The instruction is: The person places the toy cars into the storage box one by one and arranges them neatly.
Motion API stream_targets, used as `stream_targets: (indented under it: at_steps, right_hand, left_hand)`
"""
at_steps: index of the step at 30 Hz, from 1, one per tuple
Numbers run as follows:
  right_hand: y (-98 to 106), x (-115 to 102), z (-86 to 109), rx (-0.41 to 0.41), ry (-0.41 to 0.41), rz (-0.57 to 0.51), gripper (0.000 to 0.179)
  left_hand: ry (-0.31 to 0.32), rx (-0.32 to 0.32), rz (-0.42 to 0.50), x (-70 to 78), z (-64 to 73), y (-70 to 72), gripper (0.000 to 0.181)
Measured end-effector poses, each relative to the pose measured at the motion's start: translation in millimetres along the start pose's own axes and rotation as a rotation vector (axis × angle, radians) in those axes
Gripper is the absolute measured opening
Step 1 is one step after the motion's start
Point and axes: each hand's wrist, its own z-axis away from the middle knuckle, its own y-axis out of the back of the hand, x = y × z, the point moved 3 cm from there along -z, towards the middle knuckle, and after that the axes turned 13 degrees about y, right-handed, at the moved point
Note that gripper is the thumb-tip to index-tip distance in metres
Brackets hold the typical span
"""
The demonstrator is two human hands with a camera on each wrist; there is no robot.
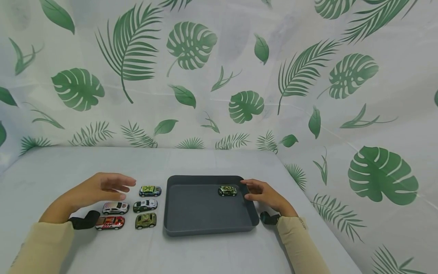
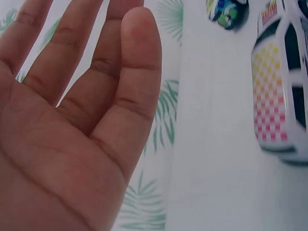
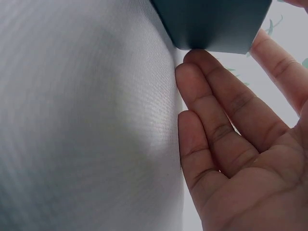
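Note:
My left hand (image 1: 109,186) hovers over the toy cars at the left, its fingers loosely extended and holding nothing. Nearest below it is a white toy car (image 1: 115,208), whose checkered pattern may be the one in the left wrist view. A red toy car (image 1: 110,223) lies in front of that one. To the right stand a blue-and-yellow car (image 1: 149,191), a silver car (image 1: 145,205) and an olive-green car (image 1: 145,220). My right hand (image 1: 261,193) rests at the right rim of a dark grey tray (image 1: 198,213), fingers extended. Inside sits a camouflage toy car (image 1: 227,191).
A white cloth (image 1: 212,255) covers the table. Leaf-printed fabric (image 1: 205,83) hangs behind it and along the right side. Dark wrist straps (image 1: 85,220) show at both sleeves.

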Motion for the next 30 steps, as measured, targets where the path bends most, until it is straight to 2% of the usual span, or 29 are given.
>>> stream_targets:
  at_steps: [7, 19, 25, 30]
  right_hand:
    - [0.2, -0.2, 0.5, -0.003, -0.002, -0.004, 0.061]
    - [-1.4, -2.6, -0.6, -0.006, 0.007, 0.007, 0.059]
    - [-1.9, -4.2, -1.4, -0.010, 0.019, -0.006, 0.059]
    - [-0.7, -1.1, -0.2, -0.008, 0.025, -0.015, 0.060]
  left_hand:
    - [0.017, -0.011, 0.046, -15.8, 5.1, 9.7, 0.049]
    - [0.171, -0.014, -0.017, -39.2, 10.3, 20.2, 0.058]
    - [0.184, -0.034, -0.023, -49.5, 9.0, 21.3, 0.056]
    - [0.161, -0.068, -0.029, -54.7, 7.1, 21.4, 0.055]
